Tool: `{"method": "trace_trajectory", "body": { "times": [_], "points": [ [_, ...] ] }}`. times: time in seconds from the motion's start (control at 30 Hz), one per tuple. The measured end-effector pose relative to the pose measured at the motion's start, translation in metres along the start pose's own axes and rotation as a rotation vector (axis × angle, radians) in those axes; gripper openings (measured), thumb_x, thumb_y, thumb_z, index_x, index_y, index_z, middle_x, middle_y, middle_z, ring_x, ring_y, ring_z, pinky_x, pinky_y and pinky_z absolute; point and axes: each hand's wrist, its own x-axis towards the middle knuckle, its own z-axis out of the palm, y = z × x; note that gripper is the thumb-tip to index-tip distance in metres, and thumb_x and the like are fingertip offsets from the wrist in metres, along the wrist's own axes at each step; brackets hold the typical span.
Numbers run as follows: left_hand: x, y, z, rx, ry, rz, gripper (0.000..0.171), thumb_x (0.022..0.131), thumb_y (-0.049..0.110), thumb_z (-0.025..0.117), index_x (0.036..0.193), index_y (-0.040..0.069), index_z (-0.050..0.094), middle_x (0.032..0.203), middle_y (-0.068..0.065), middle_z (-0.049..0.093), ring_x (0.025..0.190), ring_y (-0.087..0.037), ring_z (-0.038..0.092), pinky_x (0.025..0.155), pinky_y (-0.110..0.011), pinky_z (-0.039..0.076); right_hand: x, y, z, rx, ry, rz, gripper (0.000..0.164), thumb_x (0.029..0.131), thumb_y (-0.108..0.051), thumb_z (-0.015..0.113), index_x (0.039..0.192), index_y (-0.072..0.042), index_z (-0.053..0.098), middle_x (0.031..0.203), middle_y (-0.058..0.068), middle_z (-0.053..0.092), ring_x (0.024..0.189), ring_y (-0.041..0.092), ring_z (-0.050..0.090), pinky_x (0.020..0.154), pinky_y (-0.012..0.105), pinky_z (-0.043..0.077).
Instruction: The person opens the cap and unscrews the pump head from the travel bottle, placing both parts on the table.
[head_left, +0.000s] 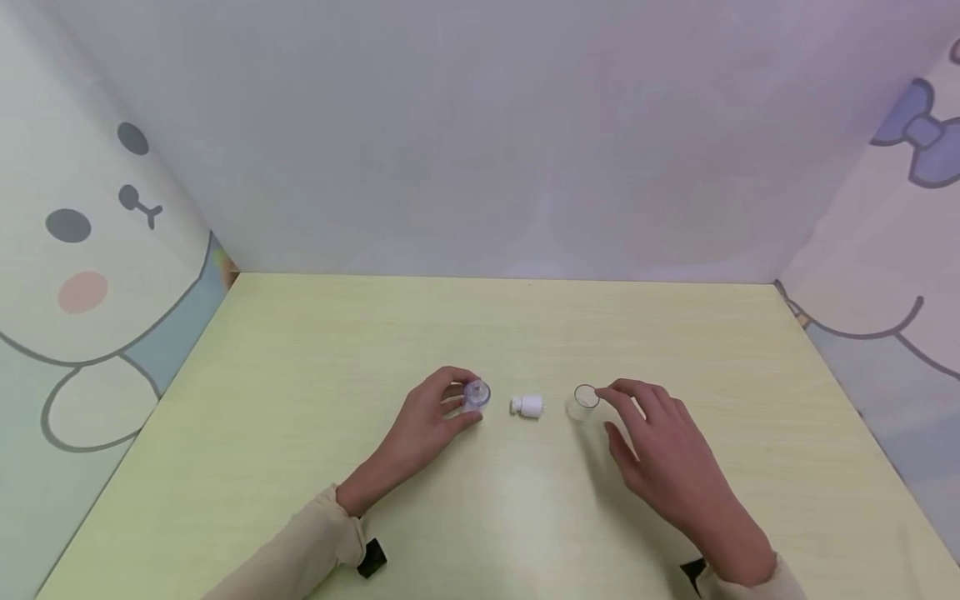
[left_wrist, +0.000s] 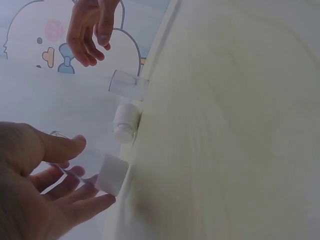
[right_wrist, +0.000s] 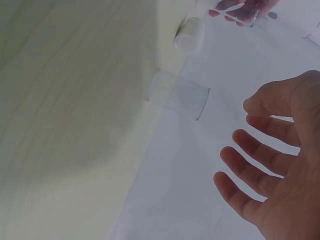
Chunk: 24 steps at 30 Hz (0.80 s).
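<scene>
My left hand holds a clear plastic container between thumb and fingers. Its top is round with a small knob, and its lower end is a white band. Beside it a small white bottle lies on its side. Further right stands a clear open cylinder like a cup, its dark rim upward. My right hand hovers next to this cylinder, fingers spread and loosely bent. In the right wrist view a gap shows between those fingertips and the cylinder.
The pale wooden table meets a plain light wall at the back. Side panels with cartoon animals stand left and right. A black strap end sticks out at the left sleeve.
</scene>
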Motion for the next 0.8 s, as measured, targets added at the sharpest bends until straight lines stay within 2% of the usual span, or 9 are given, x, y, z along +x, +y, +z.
{"method": "trace_trajectory", "body": {
  "times": [0.27,0.47,0.6,0.8],
  "points": [
    [-0.001,-0.003,0.001,-0.05,-0.007,-0.024,0.043,0.089,-0.006,0.077,0.128,0.005,0.061,0.133,-0.012,0.064,0.13,-0.03,0.064,0.106,-0.036,0.058,-0.004,0.008,-0.003,0.006,0.008,0.013,0.045,0.082,-0.004,0.072,0.126,-0.006,0.066,0.121,0.013,0.065,0.105,0.034,0.063,0.08,0.05,0.054],
    [0.0,-0.004,0.001,-0.048,-0.017,-0.022,0.043,0.09,-0.006,0.077,0.128,0.005,0.06,0.134,-0.014,0.063,0.131,-0.032,0.065,0.103,-0.036,0.06,-0.006,0.013,-0.005,0.011,0.013,0.021,0.046,0.081,-0.003,0.073,0.126,-0.004,0.066,0.121,0.013,0.066,0.103,0.033,0.063,0.079,0.049,0.054],
    [0.0,-0.006,-0.001,0.006,-0.034,0.004,0.048,0.09,-0.003,0.078,0.132,0.007,0.058,0.134,-0.012,0.063,0.13,-0.031,0.064,0.104,-0.037,0.059,-0.008,0.017,-0.004,0.016,0.009,0.04,0.045,0.081,-0.002,0.074,0.126,-0.003,0.066,0.122,0.015,0.065,0.103,0.034,0.062,0.081,0.048,0.053],
    [-0.005,-0.004,-0.009,0.169,-0.026,0.036,0.056,0.09,0.007,0.082,0.14,0.008,0.056,0.133,-0.003,0.064,0.126,-0.022,0.062,0.105,-0.04,0.058,-0.014,0.023,-0.005,0.022,0.009,0.084,0.047,0.081,-0.002,0.074,0.127,-0.002,0.065,0.122,0.015,0.065,0.107,0.035,0.061,0.084,0.049,0.052]
  ]
}}
